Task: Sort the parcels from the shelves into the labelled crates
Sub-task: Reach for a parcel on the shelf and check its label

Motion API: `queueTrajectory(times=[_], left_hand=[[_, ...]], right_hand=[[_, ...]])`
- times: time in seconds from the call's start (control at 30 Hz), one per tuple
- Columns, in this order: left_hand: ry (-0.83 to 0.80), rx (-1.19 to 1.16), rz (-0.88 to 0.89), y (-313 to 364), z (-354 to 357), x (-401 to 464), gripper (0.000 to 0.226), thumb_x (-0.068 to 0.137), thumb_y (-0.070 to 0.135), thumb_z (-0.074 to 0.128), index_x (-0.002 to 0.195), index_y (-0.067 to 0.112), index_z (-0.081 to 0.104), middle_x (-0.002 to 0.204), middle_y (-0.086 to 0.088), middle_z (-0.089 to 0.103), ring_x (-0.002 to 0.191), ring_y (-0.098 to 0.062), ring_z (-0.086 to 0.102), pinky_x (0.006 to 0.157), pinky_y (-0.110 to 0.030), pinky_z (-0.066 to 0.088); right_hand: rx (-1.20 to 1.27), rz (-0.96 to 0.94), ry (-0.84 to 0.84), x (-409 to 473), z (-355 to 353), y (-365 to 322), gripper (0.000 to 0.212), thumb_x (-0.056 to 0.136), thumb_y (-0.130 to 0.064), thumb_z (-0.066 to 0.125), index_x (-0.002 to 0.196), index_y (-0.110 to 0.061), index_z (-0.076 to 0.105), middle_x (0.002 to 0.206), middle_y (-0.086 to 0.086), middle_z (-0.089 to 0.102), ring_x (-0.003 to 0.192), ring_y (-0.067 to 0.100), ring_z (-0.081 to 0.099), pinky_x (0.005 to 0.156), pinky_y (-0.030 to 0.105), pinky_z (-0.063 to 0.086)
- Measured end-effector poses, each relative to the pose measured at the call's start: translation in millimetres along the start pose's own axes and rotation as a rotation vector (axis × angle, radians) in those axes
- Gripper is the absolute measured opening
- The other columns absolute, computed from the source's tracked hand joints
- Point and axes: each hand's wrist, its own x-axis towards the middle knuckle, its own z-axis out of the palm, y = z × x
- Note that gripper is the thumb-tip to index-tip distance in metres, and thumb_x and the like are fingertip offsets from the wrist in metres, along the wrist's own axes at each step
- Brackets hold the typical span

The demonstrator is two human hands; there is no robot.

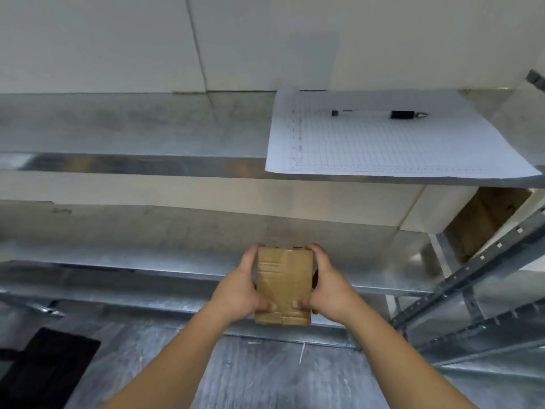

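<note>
While gripped from both sides: small brown tape-wrapped cardboard parcel [283, 286], at 6 o'clock, before the galvanised metal shelf [147, 252].
Left hand [243, 286]: clasping parcel's left edge.
Right hand [326, 286]: clasping right edge.
White gridded paper sheet [383, 143], black-and-white pen [380, 114]: 1 o'clock.

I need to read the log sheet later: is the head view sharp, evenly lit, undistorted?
Head view: soft overall; sheet grid visible, entries illegible; pen recognisable. Glare on metal shelf. Wide-angle bends shelf edges. Hands and parcel fairly clear.

Pen [380, 114] on sheet [383, 137]; shelf [132, 125] beneath
</note>
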Motion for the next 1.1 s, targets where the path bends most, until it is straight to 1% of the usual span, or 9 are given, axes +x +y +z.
queueTrajectory(times=[0.13, 0.2, 0.3, 0.4, 0.53, 0.7, 0.83, 0.97, 1.1], left_hand=[[0.183, -0.016, 0.030, -39.2, -41.1, -45.3, 0.049, 0.079, 0.059, 0.076, 0.113, 0.049, 0.042, 0.054, 0.009, 0.060, 0.052, -0.006, 0.058, 0.057, -0.029, 0.049], [0.265, -0.099, -0.003, -56.0, -65.4, -71.5, 0.026, 0.094, 0.064, 0.051, 0.103, 0.040, 0.045, 0.059, 0.004, 0.062, 0.056, -0.011, 0.062, 0.063, -0.033, 0.053], [0.331, -0.052, -0.058, -88.5, -102.8, -111.6, 0.036, 0.098, 0.068, 0.028, 0.101, 0.034, 0.042, 0.075, -0.002, 0.067, 0.076, -0.024, 0.066, 0.079, -0.040, 0.054], [0.424, -0.023, -0.113, -128.8, -134.9, -150.3, 0.025, 0.100, 0.053, 0.044, 0.100, 0.031, 0.033, 0.071, -0.003, 0.063, 0.069, -0.028, 0.061, 0.068, -0.039, 0.049], [0.489, -0.194, -0.192, -178.4, -175.8, -212.8, 0.061, 0.082, 0.027, 0.069, 0.125, 0.039, 0.026, 0.065, 0.004, 0.061, 0.051, -0.008, 0.054, 0.051, -0.024, 0.042], [0.597, -0.270, -0.187, -233.4, -212.8, -292.2, 0.105, 0.072, 0.025, 0.073, 0.139, 0.069, 0.005, 0.080, 0.010, 0.074, 0.065, -0.008, 0.069, 0.058, -0.026, 0.055], [0.735, -0.236, -0.202, -262.7, -238.6, -352.2, 0.115, 0.070, 0.026, 0.079, 0.128, 0.080, -0.004, 0.092, 0.026, 0.071, 0.082, 0.001, 0.070, 0.074, -0.021, 0.057], [0.847, -0.131, -0.264, -290.2, -257.8, -397.5, 0.110, 0.070, 0.032, 0.082, 0.140, 0.073, 0.007, 0.115, 0.026, 0.065, 0.103, 0.000, 0.063, 0.083, -0.029, 0.055], [0.857, -0.073, -0.389, -322.5, -268.6, -431.1, 0.099, 0.075, 0.035, 0.073, 0.142, 0.072, 0.010, 0.127, 0.013, 0.049, 0.105, -0.005, 0.058, 0.087, -0.030, 0.054]], right_hand=[[-0.048, -0.158, 0.032, -5.4, 48.1, -47.4, 0.048, 0.083, -0.066, 0.069, 0.115, -0.051, 0.037, 0.108, -0.006, 0.064, 0.088, 0.012, 0.066, 0.076, 0.043, 0.060], [-0.040, -0.188, 0.018, -8.6, 76.7, -74.8, 0.039, 0.085, -0.080, 0.045, 0.104, -0.047, 0.042, 0.095, -0.003, 0.066, 0.079, 0.018, 0.068, 0.073, 0.048, 0.059], [-0.091, -0.263, -0.020, -13.7, 124.8, -115.1, 0.034, 0.093, -0.072, 0.038, 0.096, -0.039, 0.043, 0.082, -0.003, 0.065, 0.072, 0.020, 0.065, 0.072, 0.047, 0.056], [-0.152, -0.355, -0.068, -22.0, 176.3, -151.1, 0.018, 0.101, -0.041, 0.054, 0.095, -0.034, 0.038, 0.078, -0.005, 0.060, 0.070, 0.018, 0.057, 0.074, 0.043, 0.050], [-0.048, -0.413, -0.231, -40.4, 242.0, -196.5, 0.067, 0.092, -0.015, 0.070, 0.124, -0.054, 0.026, 0.088, -0.003, 0.065, 0.081, 0.012, 0.068, 0.086, 0.044, 0.057], [-0.119, -0.537, -0.388, -61.6, 323.5, -253.5, 0.115, 0.078, -0.011, 0.080, 0.146, -0.067, 0.008, 0.099, 0.003, 0.056, 0.095, 0.014, 0.065, 0.096, 0.041, 0.054], [-0.228, -0.653, -0.568, -90.7, 383.6, -293.7, 0.123, 0.076, -0.015, 0.083, 0.148, -0.067, -0.003, 0.114, -0.011, 0.046, 0.099, -0.005, 0.060, 0.082, 0.018, 0.053], [-0.288, -0.772, -0.655, -111.0, 441.7, -317.2, 0.122, 0.077, -0.016, 0.081, 0.148, -0.069, -0.003, 0.128, -0.017, 0.035, 0.112, 0.005, 0.060, 0.093, 0.027, 0.055], [-0.324, -0.870, -0.726, -122.1, 491.9, -336.6, 0.098, 0.078, -0.009, 0.073, 0.149, -0.058, 0.025, 0.116, -0.013, 0.034, 0.107, -0.002, 0.054, 0.092, 0.020, 0.052]])
